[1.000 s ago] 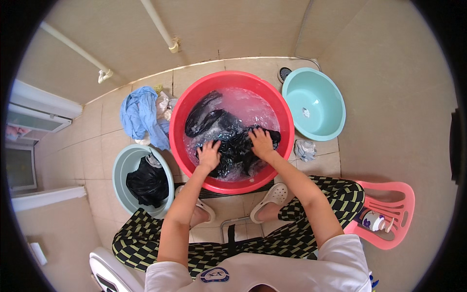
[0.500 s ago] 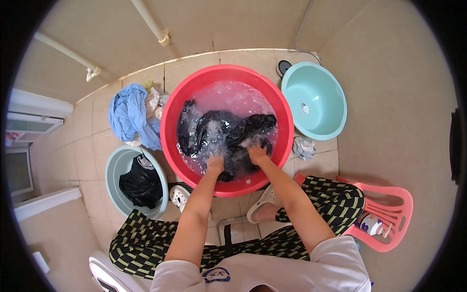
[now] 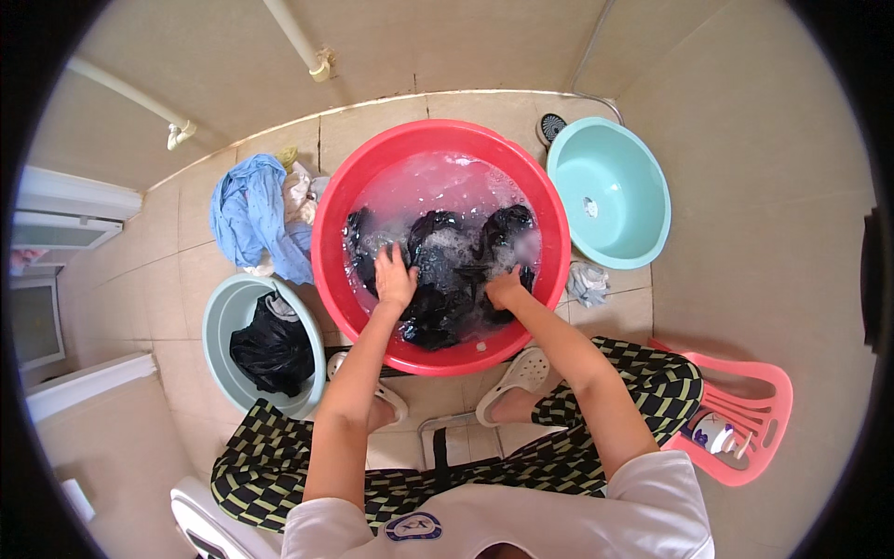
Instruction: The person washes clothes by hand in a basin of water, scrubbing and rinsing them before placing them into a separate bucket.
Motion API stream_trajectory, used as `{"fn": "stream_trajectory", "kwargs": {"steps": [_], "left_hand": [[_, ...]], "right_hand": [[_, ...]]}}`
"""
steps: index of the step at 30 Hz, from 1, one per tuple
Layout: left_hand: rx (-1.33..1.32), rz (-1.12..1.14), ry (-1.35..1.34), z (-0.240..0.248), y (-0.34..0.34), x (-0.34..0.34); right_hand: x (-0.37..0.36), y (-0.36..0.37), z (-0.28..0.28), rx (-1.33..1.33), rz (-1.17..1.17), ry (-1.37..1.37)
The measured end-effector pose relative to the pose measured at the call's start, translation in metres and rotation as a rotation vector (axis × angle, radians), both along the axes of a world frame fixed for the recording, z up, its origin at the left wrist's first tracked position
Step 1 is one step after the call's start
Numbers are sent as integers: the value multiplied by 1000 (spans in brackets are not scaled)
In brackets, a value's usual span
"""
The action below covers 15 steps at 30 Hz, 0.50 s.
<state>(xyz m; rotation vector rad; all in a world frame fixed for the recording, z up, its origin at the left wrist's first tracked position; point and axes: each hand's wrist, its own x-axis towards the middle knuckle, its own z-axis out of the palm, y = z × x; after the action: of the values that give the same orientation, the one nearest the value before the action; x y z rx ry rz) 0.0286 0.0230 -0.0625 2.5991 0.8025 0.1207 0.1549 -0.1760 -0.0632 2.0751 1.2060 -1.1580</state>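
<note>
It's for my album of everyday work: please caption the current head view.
Bare arms reach into a red tub of sudsy water and black laundry, basins on either side.

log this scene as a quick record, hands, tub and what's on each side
left hand: spread, near black cloth, contact unclear
right hand: at the black cloth, grip unclear
tub: red, holding sudsy water and the black cloth
left side: blue garment on floor, pale basin with black bundle
right side: turquoise basin, grey cloth on floor, pink chair bearing white bottle
</note>
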Motion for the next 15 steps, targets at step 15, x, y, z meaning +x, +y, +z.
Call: {"fn": "stream_trajectory", "kwargs": {"steps": [15], "left_hand": [[-762,-58,168,24,54,-14]], "right_hand": [[-3,21,55,714,-512,81]]}}
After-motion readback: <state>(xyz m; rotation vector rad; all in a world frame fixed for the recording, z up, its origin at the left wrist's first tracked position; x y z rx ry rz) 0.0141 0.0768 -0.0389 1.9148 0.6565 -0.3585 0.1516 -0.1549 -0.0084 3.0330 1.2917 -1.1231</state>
